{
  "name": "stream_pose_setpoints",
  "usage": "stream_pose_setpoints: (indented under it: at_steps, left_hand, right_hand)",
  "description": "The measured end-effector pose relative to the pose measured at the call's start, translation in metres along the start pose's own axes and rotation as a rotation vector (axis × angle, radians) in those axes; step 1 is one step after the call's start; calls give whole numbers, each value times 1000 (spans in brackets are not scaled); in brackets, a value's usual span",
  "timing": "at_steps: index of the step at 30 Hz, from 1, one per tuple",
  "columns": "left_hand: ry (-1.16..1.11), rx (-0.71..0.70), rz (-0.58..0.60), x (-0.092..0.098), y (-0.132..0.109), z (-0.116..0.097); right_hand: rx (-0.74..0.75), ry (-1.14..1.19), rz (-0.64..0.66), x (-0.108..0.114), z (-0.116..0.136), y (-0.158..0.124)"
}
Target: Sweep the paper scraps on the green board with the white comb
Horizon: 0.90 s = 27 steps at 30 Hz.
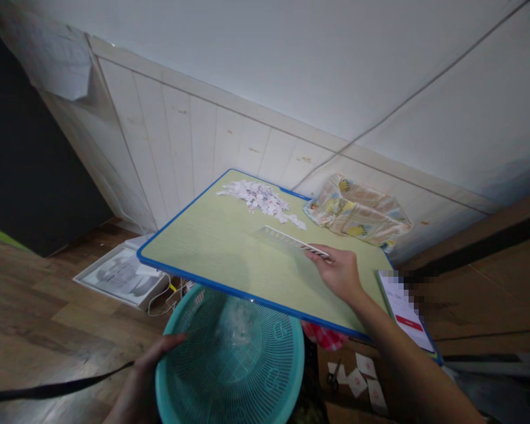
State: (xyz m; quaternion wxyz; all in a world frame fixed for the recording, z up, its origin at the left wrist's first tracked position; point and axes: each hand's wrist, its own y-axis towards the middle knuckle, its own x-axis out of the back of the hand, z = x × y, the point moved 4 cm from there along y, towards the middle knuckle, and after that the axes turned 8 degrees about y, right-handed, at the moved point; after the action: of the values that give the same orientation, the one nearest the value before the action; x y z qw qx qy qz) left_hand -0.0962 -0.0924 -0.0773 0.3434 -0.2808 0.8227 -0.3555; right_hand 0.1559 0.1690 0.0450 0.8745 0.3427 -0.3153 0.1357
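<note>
My right hand [335, 268] is closed around one end of a thin white strip with a row of slots [291, 239]. It holds the strip above the pale green tabletop [212, 247]. Past the strip's far end lies a spread-out pile of torn white paper scraps [260, 197]. My left hand [152, 365] grips the left rim of a turquoise plastic basket [298, 359], thumb over the edge and other fingers hidden. Inside the basket, beneath the table's front edge, is something clear and crumpled, like plastic [236, 324].
A patterned cloth holder [357, 209] stands at the back right of the table. A booklet [404, 315] lies on its right edge. On the floor are an open white box [123, 277], scissors [333, 377] and several white cards [357, 383]. A wall closes off the back.
</note>
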Motion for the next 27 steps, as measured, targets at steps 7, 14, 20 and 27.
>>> stream_pose_setpoints:
  at_steps: [7,14,20,27]
  left_hand:
    - [-33,-1,-26,0,-1,-1]
    - [-37,-20,-26,-1,-3,-3]
    - [-86,-67,0,4,-3,-10]
    - [-129,-40,21,2,-10,-16]
  right_hand:
    - [-79,-204,-89,6,-23,19]
    - [71,-8,87,-7,5,2]
    - [95,56,204,3,36,-21]
    - [68,102,274,12,60,-34]
